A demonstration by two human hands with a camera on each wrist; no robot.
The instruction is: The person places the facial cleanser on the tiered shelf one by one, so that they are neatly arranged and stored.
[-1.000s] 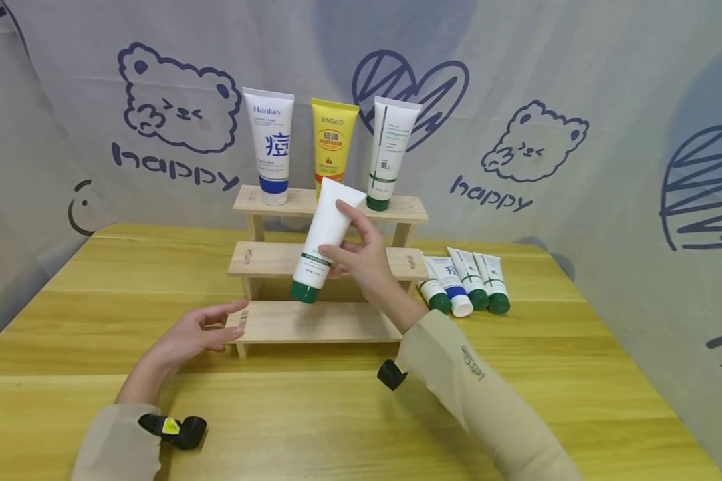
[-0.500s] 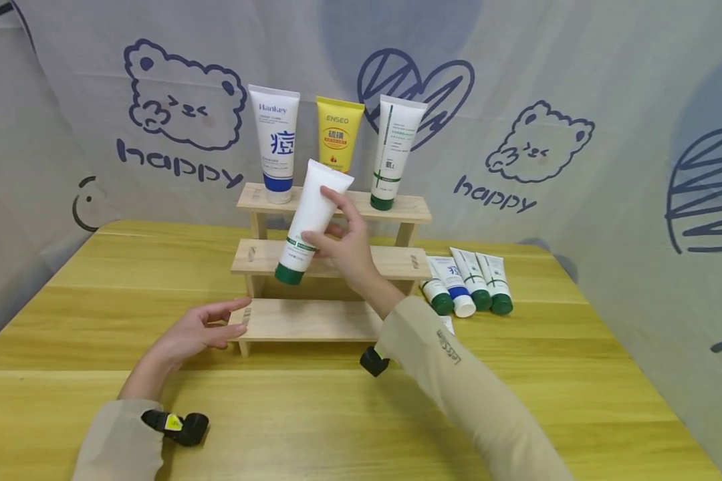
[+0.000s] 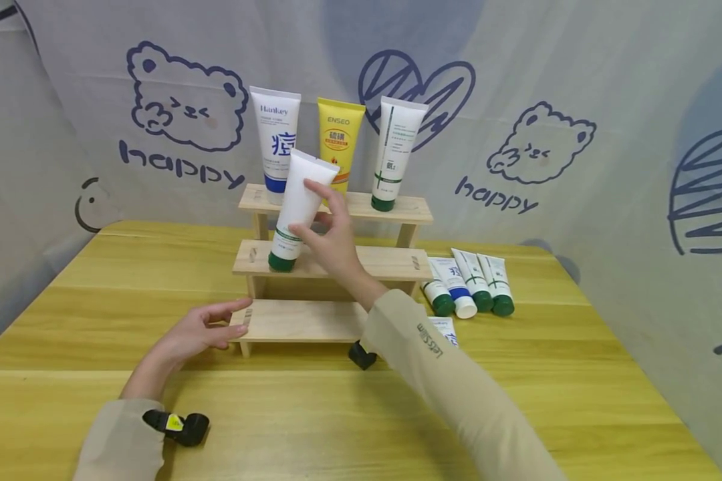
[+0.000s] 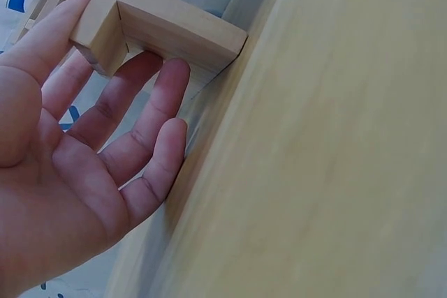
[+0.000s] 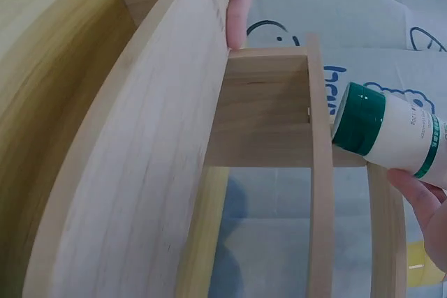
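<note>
My right hand (image 3: 331,237) pinches a white squeeze tube (image 3: 301,204) with a green cap, thumb on the near side. It is tilted, cap down, at the left part of the middle shelf (image 3: 373,262). In the right wrist view the green cap (image 5: 360,118) is right by that shelf's edge; whether it touches is unclear. My left hand (image 3: 195,334) holds the left end of the three-step wooden stand's lowest shelf (image 3: 307,321). In the left wrist view its thumb lies against the board and curled fingers (image 4: 150,116) reach the leg below.
On the top shelf (image 3: 351,204) stand a white-and-blue tube (image 3: 271,127), a yellow tube (image 3: 339,137) and a white-and-green tube (image 3: 400,143). Several more tubes (image 3: 472,280) lie on the table right of the stand, one (image 3: 444,329) partly behind my right sleeve. A printed cloth hangs behind.
My right hand has carried the tube leftward and a little up, bringing its cap to the left part of the middle shelf. The left hand has kept its hold on the lowest shelf.
</note>
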